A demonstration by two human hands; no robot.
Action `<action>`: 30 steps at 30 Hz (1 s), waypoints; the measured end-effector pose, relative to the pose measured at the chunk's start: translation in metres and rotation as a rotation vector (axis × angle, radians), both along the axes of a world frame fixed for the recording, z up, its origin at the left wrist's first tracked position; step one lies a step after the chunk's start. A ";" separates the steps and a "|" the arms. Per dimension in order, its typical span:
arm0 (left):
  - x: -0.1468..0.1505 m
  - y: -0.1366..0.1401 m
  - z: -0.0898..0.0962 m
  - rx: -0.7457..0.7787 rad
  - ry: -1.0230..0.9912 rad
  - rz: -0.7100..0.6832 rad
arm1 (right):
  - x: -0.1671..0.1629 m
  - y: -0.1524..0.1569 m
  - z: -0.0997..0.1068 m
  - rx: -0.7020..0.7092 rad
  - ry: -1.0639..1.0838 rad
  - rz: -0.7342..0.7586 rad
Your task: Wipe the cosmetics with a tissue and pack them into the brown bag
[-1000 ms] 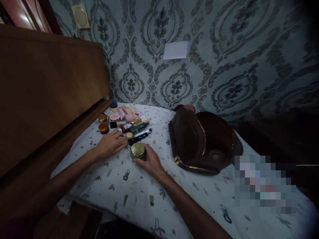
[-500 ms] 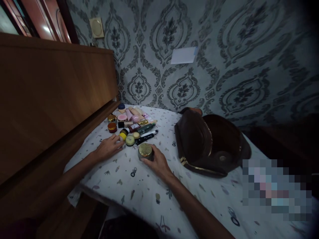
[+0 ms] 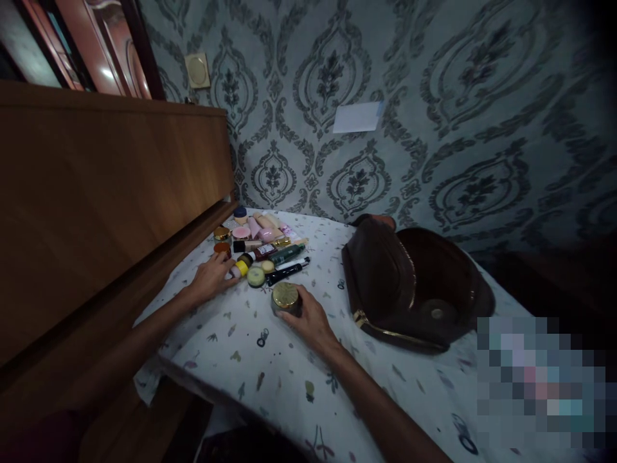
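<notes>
My right hand [image 3: 311,321] grips a squat jar with a gold lid [image 3: 285,294] at the near side of the cosmetics. My left hand [image 3: 211,278] reaches in from the left with its fingers extended. Its fingertips are close to an amber jar [image 3: 222,248] and a small bottle with a yellow band [image 3: 240,269]; whether they touch either is unclear. Beside these lie a pale green round pot [image 3: 256,276], a black tube [image 3: 288,272] and a dark green tube [image 3: 286,254].
Several more tubes, compacts and a navy-capped jar [image 3: 240,215] sit towards the wall. To the right stands a brown bag [image 3: 380,283], unzipped. A wooden panel [image 3: 116,173] borders the left side of the patterned cloth [image 3: 231,366]. Something pixelated is at lower right.
My left hand has shifted slightly away from me, its fingers now nearer the amber jar. The right hand keeps hold of the gold-lidded jar. The whole view has tilted a little.
</notes>
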State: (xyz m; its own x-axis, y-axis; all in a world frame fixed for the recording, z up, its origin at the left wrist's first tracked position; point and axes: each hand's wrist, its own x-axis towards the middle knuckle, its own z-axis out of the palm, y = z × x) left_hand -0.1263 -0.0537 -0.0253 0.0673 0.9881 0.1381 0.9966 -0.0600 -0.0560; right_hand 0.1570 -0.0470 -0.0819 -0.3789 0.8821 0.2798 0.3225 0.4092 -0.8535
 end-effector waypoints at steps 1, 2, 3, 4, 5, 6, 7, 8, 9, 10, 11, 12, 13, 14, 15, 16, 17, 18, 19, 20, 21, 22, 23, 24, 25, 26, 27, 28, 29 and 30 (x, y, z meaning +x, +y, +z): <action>-0.003 0.001 0.000 -0.008 -0.016 -0.015 | 0.000 0.000 0.000 0.001 -0.003 0.003; -0.006 0.002 0.001 -0.013 -0.032 -0.029 | 0.000 0.000 0.000 0.004 -0.006 0.007; -0.008 0.003 0.000 -0.017 -0.048 -0.041 | 0.000 0.000 0.000 0.006 -0.007 0.014; -0.010 0.003 0.000 -0.020 -0.061 -0.051 | 0.000 0.001 -0.001 0.007 -0.006 0.016; -0.012 0.004 0.000 -0.023 -0.069 -0.060 | 0.001 0.001 -0.002 0.007 -0.005 0.017; -0.012 0.004 -0.001 -0.026 -0.070 -0.062 | 0.000 0.002 -0.003 0.006 -0.001 0.016; -0.011 0.004 -0.002 -0.027 -0.064 -0.057 | 0.000 0.002 -0.005 0.005 0.005 0.013; -0.009 0.004 -0.002 -0.024 -0.052 -0.045 | 0.000 0.003 -0.007 0.006 0.011 0.010; -0.007 0.004 -0.002 -0.018 -0.037 -0.030 | 0.000 0.004 -0.009 0.009 0.017 0.006; -0.003 0.004 -0.002 -0.008 -0.022 -0.016 | -0.001 0.005 -0.010 0.013 0.022 0.001; 0.000 0.005 -0.001 0.002 -0.010 -0.007 | -0.001 0.005 -0.012 0.018 0.026 -0.004; 0.004 0.005 0.000 0.010 -0.007 -0.004 | -0.001 0.006 -0.013 0.024 0.029 -0.009; 0.007 0.006 0.001 0.012 -0.013 -0.006 | -0.002 0.006 -0.013 0.029 0.029 -0.013; 0.009 0.006 0.002 0.010 -0.027 -0.010 | -0.002 0.006 -0.013 0.033 0.027 -0.016; 0.010 0.007 0.004 0.003 -0.046 -0.015 | -0.002 0.006 -0.013 0.034 0.024 -0.017; 0.010 0.007 0.006 -0.005 -0.068 -0.018 | -0.001 0.006 -0.012 0.032 0.019 -0.016; 0.009 0.007 0.008 -0.011 -0.090 -0.016 | -0.001 0.006 -0.012 0.028 0.014 -0.013; 0.007 0.008 0.010 -0.014 -0.111 -0.008 | -0.001 0.006 -0.011 0.023 0.011 -0.010; 0.005 0.008 0.011 -0.014 -0.130 0.006 | -0.001 0.006 -0.011 0.018 0.010 -0.006; 0.003 0.009 0.013 -0.013 -0.148 0.026 | -0.001 0.006 -0.011 0.014 0.011 -0.003; 0.000 0.010 0.014 -0.011 -0.171 0.054 | -0.001 0.006 -0.011 0.013 0.013 -0.002; -0.002 0.011 0.015 -0.007 -0.200 0.085 | -0.001 0.006 -0.011 0.012 0.013 -0.005; -0.004 0.012 0.015 0.000 -0.233 0.113 | -0.001 0.006 -0.011 0.012 0.011 -0.009; -0.005 0.014 0.015 0.008 -0.264 0.134 | -0.001 0.006 -0.011 0.011 0.008 -0.013; -0.005 0.015 0.014 0.017 -0.293 0.146 | -0.001 0.006 -0.011 0.011 0.005 -0.014; -0.006 0.016 0.012 0.024 -0.314 0.152 | -0.001 0.005 -0.010 0.008 0.002 -0.011; -0.006 0.017 0.011 0.032 -0.328 0.150 | -0.001 0.005 -0.009 0.006 -0.001 -0.007; -0.007 0.018 0.009 0.039 -0.333 0.142 | -0.001 0.005 -0.008 0.002 -0.004 -0.002; -0.008 0.019 0.007 0.052 -0.338 0.132 | -0.001 0.004 -0.007 -0.001 -0.009 0.001; -0.011 0.019 0.005 0.072 -0.349 0.118 | -0.001 0.004 -0.007 -0.004 -0.014 0.003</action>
